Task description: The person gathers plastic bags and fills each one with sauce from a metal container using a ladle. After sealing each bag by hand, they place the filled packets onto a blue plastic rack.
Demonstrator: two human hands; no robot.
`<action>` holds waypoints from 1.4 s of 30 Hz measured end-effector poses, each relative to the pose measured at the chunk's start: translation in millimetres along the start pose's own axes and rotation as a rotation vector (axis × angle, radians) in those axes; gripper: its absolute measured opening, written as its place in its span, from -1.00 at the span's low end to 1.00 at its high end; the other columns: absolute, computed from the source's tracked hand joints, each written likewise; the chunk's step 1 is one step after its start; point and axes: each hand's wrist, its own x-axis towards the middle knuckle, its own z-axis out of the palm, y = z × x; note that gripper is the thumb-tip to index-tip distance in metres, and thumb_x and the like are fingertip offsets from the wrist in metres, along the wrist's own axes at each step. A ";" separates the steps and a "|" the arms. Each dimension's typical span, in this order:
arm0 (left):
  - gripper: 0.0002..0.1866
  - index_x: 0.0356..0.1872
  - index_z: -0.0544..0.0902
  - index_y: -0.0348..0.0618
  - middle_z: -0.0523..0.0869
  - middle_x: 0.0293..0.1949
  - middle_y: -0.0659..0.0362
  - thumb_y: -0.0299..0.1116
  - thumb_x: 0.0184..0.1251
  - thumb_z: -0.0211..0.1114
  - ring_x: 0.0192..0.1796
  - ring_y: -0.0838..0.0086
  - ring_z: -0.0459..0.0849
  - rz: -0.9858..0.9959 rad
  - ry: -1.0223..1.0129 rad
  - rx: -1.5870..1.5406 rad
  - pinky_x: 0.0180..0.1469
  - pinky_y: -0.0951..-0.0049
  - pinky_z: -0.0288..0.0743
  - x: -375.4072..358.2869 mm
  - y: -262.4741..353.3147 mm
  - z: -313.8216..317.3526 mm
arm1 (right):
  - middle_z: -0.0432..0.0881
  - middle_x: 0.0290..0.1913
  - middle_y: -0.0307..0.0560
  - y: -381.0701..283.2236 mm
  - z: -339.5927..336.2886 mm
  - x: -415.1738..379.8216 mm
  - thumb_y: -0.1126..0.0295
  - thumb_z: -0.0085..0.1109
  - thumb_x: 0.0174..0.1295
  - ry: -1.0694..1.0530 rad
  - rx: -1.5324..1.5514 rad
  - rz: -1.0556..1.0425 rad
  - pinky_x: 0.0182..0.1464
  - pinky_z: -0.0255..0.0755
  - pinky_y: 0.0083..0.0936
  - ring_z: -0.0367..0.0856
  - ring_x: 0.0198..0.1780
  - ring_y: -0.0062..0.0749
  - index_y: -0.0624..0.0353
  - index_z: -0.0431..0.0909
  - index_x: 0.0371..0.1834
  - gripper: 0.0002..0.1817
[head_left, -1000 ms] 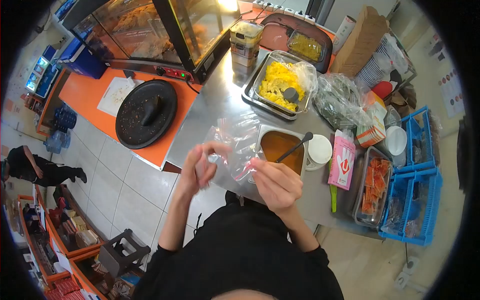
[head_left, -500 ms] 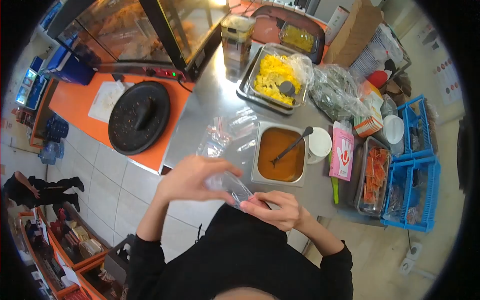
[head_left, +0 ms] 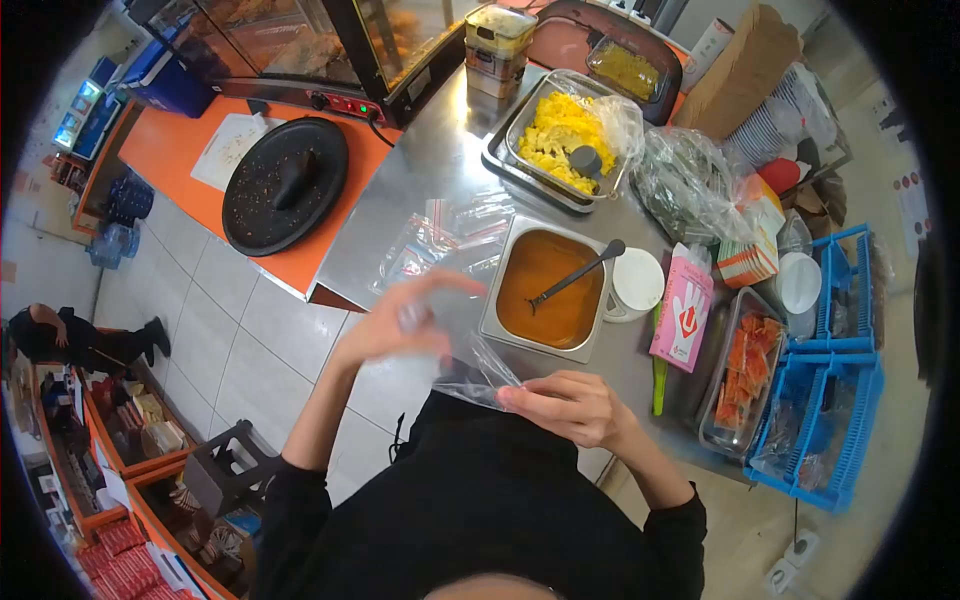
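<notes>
My right hand (head_left: 570, 408) pinches the edge of a clear plastic bag (head_left: 478, 378) in front of my black top. Just to the left, my left hand (head_left: 400, 322) is blurred by motion, its forefinger stretched out and its thumb apart, with no hold on the bag to be seen. Beyond my hands, a steel pan of orange-brown sauce (head_left: 535, 262) has a dark spoon (head_left: 585, 270) lying in it. Several flat clear bags (head_left: 425, 240) lie on the steel counter to its left.
A white-lidded tub (head_left: 637, 283), a pink glove box (head_left: 684, 305) and a container of orange-red slices (head_left: 742, 365) stand right of the sauce. Behind is a tray of yellow food (head_left: 560, 135). A black round lid (head_left: 285, 190) lies on the orange counter. Blue baskets (head_left: 820, 400) stand far right.
My left hand has come away from the bag, its fingers spreading. My right hand keeps its pinch on the bag. The view has shifted slightly.
</notes>
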 end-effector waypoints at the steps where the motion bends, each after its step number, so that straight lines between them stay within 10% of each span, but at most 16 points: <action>1: -0.66 -0.26 0.55 -0.17 0.66 -0.34 0.27 -0.22 -0.02 0.39 -0.44 0.49 0.65 0.206 -0.040 0.247 -0.44 0.50 0.43 -3.6 -4.0 19.9 | 0.55 -0.30 -0.15 -2.0 -0.8 -7.4 0.66 0.21 -0.07 -0.031 0.032 0.033 -0.44 0.41 -0.64 0.50 -0.47 -0.47 0.24 0.60 -0.13 -0.65; 3: -0.64 -0.25 0.56 -0.17 0.67 -0.31 0.22 -0.22 -0.04 0.41 -0.37 0.38 0.69 0.401 -0.061 0.476 -0.37 0.43 0.49 -14.1 -14.9 48.1 | 0.53 -0.24 -0.14 1.0 4.7 -20.2 0.62 0.25 -0.09 -0.094 0.019 0.011 -0.41 0.41 -0.62 0.50 -0.42 -0.46 0.22 0.59 -0.12 -0.63; 7: -0.64 -0.24 0.58 -0.19 0.67 -0.27 0.17 -0.24 -0.05 0.43 -0.28 0.38 0.67 -0.057 -0.326 0.523 -0.20 0.47 0.52 -27.5 -21.4 63.8 | 0.45 -0.08 -0.10 22.0 3.4 -30.9 0.45 0.36 -0.13 0.028 0.011 -0.020 -0.23 0.41 -0.46 0.50 -0.33 -0.35 0.14 0.53 -0.02 -0.51; 9: -0.64 -0.23 0.57 -0.20 0.66 -0.30 0.17 -0.20 0.00 0.40 -0.26 0.45 0.65 0.003 -0.153 0.162 -0.21 0.50 0.50 -38.9 -42.9 70.0 | 0.39 -0.02 -0.04 59.9 21.6 -59.2 0.29 0.40 -0.12 0.656 0.214 0.587 0.01 0.29 -0.26 0.40 -0.11 -0.19 0.06 0.47 0.06 -0.42; 11: -0.56 -0.17 0.56 -0.22 0.64 -0.27 0.16 -0.16 -0.02 0.40 -0.29 0.51 0.62 0.000 -0.127 0.030 -0.23 0.55 0.47 -50.1 -60.5 78.5 | 0.29 0.04 0.03 106.6 -7.0 -47.1 0.22 0.36 -0.04 0.732 -0.451 0.924 0.16 0.08 -0.15 0.17 0.12 -0.09 0.06 0.46 0.05 -0.47; 13: -0.48 -0.11 0.55 -0.25 0.59 -0.19 0.15 -0.15 -0.08 0.44 -0.31 0.53 0.59 -0.058 -0.075 -0.349 -0.25 0.60 0.44 -59.4 -75.2 87.7 | 0.21 0.10 -0.01 146.7 -4.3 -58.8 0.16 0.37 -0.05 0.533 -0.345 1.316 0.18 -0.02 -0.07 -0.06 0.23 -0.06 0.10 0.47 0.03 -0.45; 17: -0.27 0.06 0.41 -0.30 0.46 -0.20 0.19 -0.13 -0.16 0.48 -0.41 0.70 0.40 -0.105 -0.106 -0.752 -0.40 0.74 0.22 -66.5 -90.4 104.4 | 0.38 0.00 -0.06 131.1 7.4 -54.4 0.28 0.33 0.02 0.461 -0.527 1.175 0.11 0.16 -0.22 0.22 0.11 -0.12 0.16 0.49 -0.04 -0.57; 19: -0.24 0.07 0.39 -0.31 0.44 -0.19 0.19 -0.13 -0.18 0.49 -0.43 0.72 0.37 -0.081 -0.118 -0.736 -0.41 0.75 0.19 -66.2 -91.8 106.1 | 0.54 -0.19 -0.09 108.2 2.7 -54.6 0.47 0.23 0.09 0.436 0.143 0.833 -0.09 0.38 -0.40 0.49 -0.12 -0.24 0.20 0.49 -0.17 -0.77; 24: -0.22 0.04 0.37 -0.31 0.42 -0.15 0.16 -0.10 -0.21 0.50 -0.48 0.73 0.35 -0.031 -0.051 -0.654 -0.43 0.75 0.18 -66.9 -101.7 100.8 | 0.59 -0.27 -0.01 63.4 19.1 -77.3 0.74 0.10 -0.07 0.242 0.076 0.313 -0.26 0.50 -0.39 0.59 -0.21 -0.19 0.24 0.43 -0.32 -0.76; 33: -0.27 0.05 0.35 -0.27 0.45 -0.01 0.03 -0.12 -0.14 0.44 -0.65 0.78 0.25 0.016 0.455 -0.655 -0.54 0.75 0.15 -70.0 -83.0 82.5 | 0.58 -0.26 0.03 89.5 10.6 -90.1 0.84 -0.01 -0.15 0.347 -0.126 0.441 -0.20 0.50 -0.37 0.58 -0.19 -0.12 0.24 0.37 -0.32 -0.68; 42: -0.51 0.02 0.43 -0.22 0.28 0.29 0.01 -0.29 0.05 0.31 -0.65 0.80 0.29 -0.091 0.506 -0.518 -0.56 0.77 0.19 -65.5 -95.4 87.1 | 0.59 -0.30 0.00 47.6 9.1 -95.1 0.83 -0.03 -0.03 0.288 0.074 0.481 -0.18 0.49 -0.40 0.60 -0.21 -0.15 0.23 0.36 -0.34 -0.74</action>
